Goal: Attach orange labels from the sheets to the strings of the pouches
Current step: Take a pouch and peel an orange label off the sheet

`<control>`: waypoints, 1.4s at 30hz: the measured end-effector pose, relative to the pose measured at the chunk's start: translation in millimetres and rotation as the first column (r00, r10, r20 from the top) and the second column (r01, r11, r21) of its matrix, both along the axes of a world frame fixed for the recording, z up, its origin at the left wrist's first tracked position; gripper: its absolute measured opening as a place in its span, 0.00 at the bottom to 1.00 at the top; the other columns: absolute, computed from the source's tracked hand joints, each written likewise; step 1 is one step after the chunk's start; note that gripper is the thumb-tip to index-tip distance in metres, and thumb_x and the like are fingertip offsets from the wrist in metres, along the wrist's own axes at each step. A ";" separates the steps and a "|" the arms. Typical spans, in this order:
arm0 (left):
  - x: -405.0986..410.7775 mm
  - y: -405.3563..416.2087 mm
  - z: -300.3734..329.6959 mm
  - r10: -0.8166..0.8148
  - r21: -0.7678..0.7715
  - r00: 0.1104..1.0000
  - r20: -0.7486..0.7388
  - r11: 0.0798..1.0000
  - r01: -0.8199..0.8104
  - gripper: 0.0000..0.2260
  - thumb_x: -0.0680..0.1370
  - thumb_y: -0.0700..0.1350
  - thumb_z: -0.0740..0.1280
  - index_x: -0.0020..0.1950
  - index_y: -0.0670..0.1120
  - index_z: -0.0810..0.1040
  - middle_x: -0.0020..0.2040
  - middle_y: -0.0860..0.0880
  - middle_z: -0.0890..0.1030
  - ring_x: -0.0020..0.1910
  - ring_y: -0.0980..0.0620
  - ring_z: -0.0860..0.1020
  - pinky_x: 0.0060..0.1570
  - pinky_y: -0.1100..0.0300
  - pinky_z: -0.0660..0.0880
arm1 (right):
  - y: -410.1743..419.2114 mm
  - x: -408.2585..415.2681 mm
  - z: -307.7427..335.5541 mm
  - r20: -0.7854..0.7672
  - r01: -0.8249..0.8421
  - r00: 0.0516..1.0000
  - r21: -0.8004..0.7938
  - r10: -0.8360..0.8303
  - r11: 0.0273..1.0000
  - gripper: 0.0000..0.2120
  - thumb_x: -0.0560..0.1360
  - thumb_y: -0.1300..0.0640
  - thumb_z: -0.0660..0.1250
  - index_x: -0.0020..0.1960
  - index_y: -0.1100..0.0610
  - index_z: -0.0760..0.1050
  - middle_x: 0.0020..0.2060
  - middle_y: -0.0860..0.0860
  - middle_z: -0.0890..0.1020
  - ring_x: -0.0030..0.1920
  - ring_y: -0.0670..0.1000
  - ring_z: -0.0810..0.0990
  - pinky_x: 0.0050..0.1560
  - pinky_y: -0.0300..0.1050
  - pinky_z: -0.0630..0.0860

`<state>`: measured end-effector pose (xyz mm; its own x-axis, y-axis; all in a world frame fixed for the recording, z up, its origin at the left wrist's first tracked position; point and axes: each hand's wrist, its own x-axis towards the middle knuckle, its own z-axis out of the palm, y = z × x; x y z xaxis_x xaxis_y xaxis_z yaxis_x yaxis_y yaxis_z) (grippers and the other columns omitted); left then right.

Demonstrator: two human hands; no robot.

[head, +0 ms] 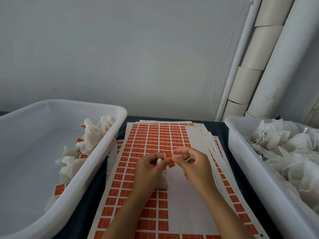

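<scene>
From the head camera, both hands meet over the top sheet (151, 140). The left hand (150, 168) curls around a pouch (164, 181), which hangs below its palm. The right hand (191, 161) pinches something fine at its fingertips, probably the string, though it is too thin to tell. Between the two hands stands an orange label (169, 156), apparently being folded on, so this pouch is mid-labelling.

The left bin (103, 152) holds a modest cluster of pouches with orange tags along its right wall; most of its floor is bare. The right bin (241, 152) is heaped with untagged pouches. The sheet has a blank patch where labels are gone, yet most remain, with more sheets stacked under it. I judge the job early: a small share done, the bulk left.
</scene>
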<state>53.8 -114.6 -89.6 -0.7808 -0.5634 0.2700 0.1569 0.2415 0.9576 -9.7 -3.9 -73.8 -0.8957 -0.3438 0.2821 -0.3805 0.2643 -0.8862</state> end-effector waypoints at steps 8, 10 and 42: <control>1.7 2.4 1.9 -0.035 0.055 0.997 0.062 0.998 0.032 0.07 0.79 0.49 0.64 0.56 0.58 0.75 0.48 0.66 0.75 0.48 0.63 0.75 0.37 0.74 0.70 | 9.9 -3.1 -1.0 -0.123 -0.073 0.990 -0.044 0.067 0.996 0.07 0.72 0.59 0.70 0.41 0.48 0.78 0.38 0.40 0.82 0.39 0.39 0.82 0.35 0.29 0.76; 1.7 2.3 3.6 -0.023 0.105 0.994 0.102 0.994 0.013 0.06 0.80 0.51 0.61 0.51 0.55 0.76 0.46 0.62 0.78 0.47 0.59 0.77 0.39 0.72 0.68 | 12.6 -3.1 -1.3 -0.163 -0.089 0.983 -0.028 0.083 0.996 0.07 0.72 0.59 0.70 0.40 0.47 0.78 0.40 0.38 0.82 0.42 0.38 0.82 0.39 0.27 0.76; 0.8 0.6 5.6 -0.103 0.098 0.993 0.049 0.990 0.098 0.07 0.76 0.44 0.68 0.38 0.49 0.81 0.37 0.58 0.81 0.39 0.63 0.77 0.33 0.75 0.71 | 8.1 -2.7 -3.4 -0.014 -0.082 0.997 -0.133 0.081 0.988 0.03 0.73 0.56 0.68 0.43 0.54 0.76 0.41 0.46 0.83 0.38 0.45 0.83 0.38 0.37 0.80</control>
